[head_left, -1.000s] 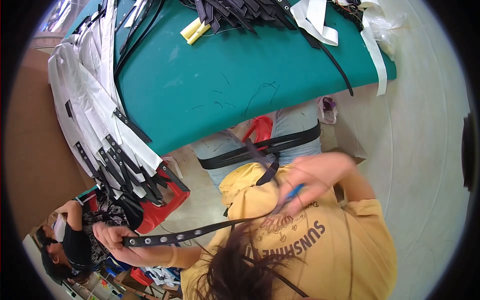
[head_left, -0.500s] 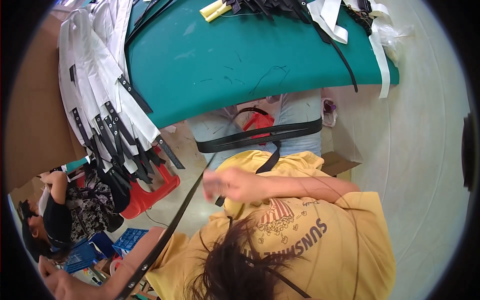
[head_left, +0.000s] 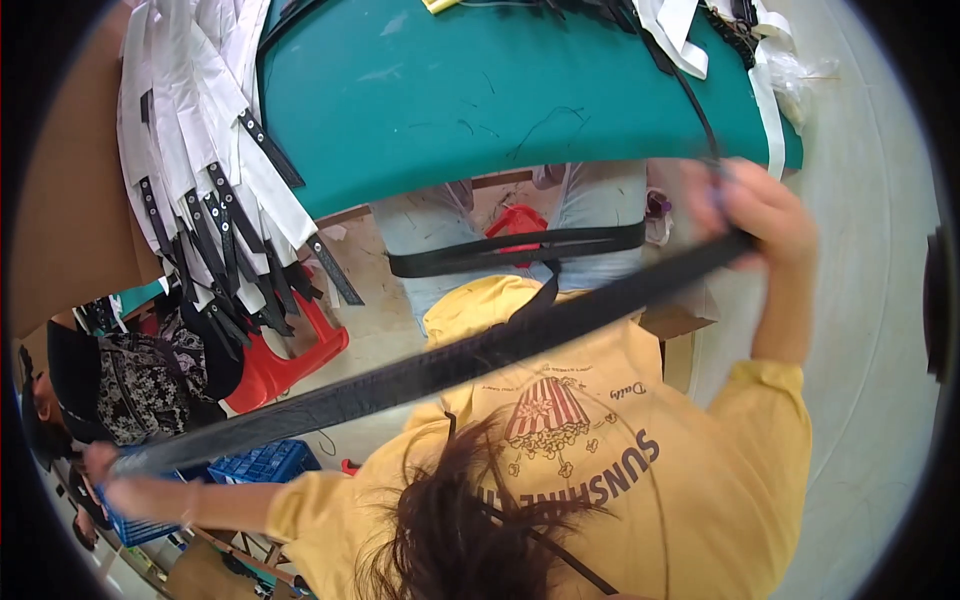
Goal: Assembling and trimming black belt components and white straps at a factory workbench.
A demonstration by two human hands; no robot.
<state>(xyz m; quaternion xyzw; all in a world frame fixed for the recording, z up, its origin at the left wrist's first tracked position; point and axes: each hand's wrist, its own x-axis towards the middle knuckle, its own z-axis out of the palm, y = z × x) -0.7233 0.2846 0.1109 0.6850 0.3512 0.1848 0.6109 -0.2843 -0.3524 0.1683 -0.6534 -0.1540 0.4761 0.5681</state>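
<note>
A long black strap (head_left: 470,358) is stretched slantwise across my body, rising toward the right. At the far left my left hand (head_left: 140,492) is closed on its lower end, somewhat blurred. Near the table's right front edge my right hand (head_left: 765,212) is closed at the strap's upper end, its fingers smeared by motion. The tip of a thin black strip (head_left: 698,105) hanging off the table meets the right hand's fingers; whether they touch it I cannot tell. Another black strap (head_left: 425,262) lies in a flat loop across my thighs.
White strips with black riveted ends (head_left: 215,130) hang in a bundle at the left. Loose threads lie on the green table (head_left: 400,130). Below the bundle are a red stool (head_left: 290,365), a blue crate (head_left: 262,462) and another person (head_left: 140,390). A cardboard box (head_left: 75,180) stands far left.
My right hand has swung from in front of my chest up and out to the right. The left hand has risen slightly. The strap now spans between them, turned to show its broad face.
</note>
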